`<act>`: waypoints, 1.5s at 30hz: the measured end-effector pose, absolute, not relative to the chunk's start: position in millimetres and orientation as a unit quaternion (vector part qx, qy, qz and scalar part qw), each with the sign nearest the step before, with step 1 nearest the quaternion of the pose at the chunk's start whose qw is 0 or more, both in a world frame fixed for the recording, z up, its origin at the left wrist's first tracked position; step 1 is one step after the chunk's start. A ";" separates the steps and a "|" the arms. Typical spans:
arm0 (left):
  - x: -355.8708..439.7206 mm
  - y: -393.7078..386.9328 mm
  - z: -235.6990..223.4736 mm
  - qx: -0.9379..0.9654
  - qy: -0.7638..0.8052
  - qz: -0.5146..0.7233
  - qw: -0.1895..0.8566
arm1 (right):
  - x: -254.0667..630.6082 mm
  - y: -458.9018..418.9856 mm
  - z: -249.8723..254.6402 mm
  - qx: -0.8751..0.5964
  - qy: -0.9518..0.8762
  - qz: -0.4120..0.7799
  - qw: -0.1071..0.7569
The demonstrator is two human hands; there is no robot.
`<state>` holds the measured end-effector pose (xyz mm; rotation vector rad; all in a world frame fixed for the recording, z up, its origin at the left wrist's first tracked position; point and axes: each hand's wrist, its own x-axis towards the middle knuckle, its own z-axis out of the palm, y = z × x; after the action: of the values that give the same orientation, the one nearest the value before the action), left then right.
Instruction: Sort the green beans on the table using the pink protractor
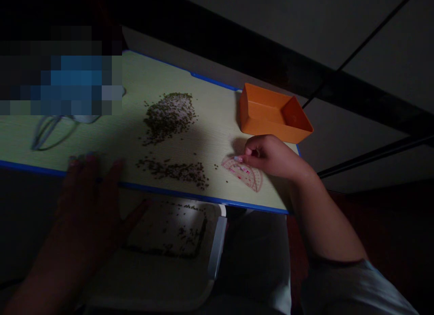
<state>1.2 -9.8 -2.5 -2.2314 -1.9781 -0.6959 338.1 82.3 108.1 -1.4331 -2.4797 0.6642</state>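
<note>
My right hand [271,156], fingers curled and thumb pressed in, is at the upper edge of a clear pinkish half-round protractor [252,178] near the table's right end. The protractor lies about flat, with pink marks on it. Dim and dark, my left hand [91,202] spreads its fingers at the front edge and holds nothing. Between the hands a strip of small dark and pale grains [174,170] runs along the edge. Behind it sits a larger heap of the same grains [171,114]. Their exact kind is too small to tell.
An orange open box [276,109] stands at the back right of the pale table [210,111] with blue edging. Below the front edge is a whitish tray [162,229] with scattered dark grains. A looped cord [45,129] lies at left, beside a blurred-out patch.
</note>
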 end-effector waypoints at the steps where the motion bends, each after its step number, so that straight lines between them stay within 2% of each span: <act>1: 1.6 -9.7 -2.3 -0.729 -0.645 -0.227 0.038 | 337.7 82.3 108.3 -0.489 -0.838 0.223 0.100; 15: 2.0 -9.7 -1.5 -0.729 -0.642 -0.233 0.034 | 337.5 82.3 104.1 -0.430 -0.850 0.283 0.109; 45: 5.8 -9.9 -0.1 -0.733 -0.632 -0.251 0.035 | 338.1 88.0 105.3 -0.550 -0.803 0.204 0.104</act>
<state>5.8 -9.9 -0.1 -2.2525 -1.9417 -0.7716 338.1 88.0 105.3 -1.6229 -2.3671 0.6015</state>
